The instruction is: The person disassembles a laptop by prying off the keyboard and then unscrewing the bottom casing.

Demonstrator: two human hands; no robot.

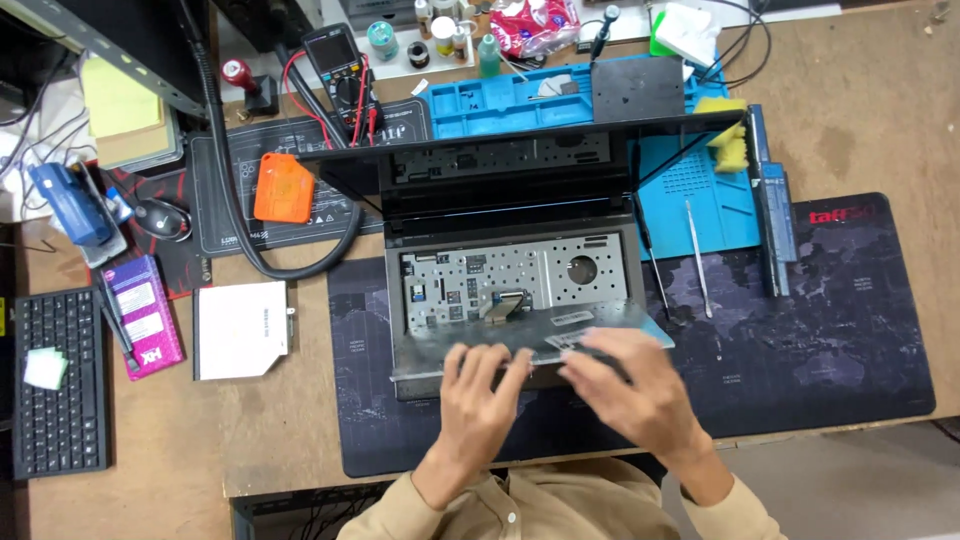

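An opened laptop [520, 210] sits on a dark desk mat [800, 330], its screen tilted back. The keyboard is lifted off, baring the metal frame [560, 268] and a ribbon cable [503, 303]. The loose keyboard panel [600, 325] lies face down and tilted across the front of the base. My left hand [482, 400] rests on the panel's left part, fingers spread. My right hand [630, 390] lies on its right part, fingers over the edge. Both hands look blurred.
A blue silicone work mat [700, 190] lies behind the laptop. To the right lie a laptop battery [775, 200], a metal pry tool [697, 255] and a screwdriver [650, 250]. At left are an orange case [284, 187], a white drive [242, 328], a black keyboard [58, 380], a multimeter [340, 70].
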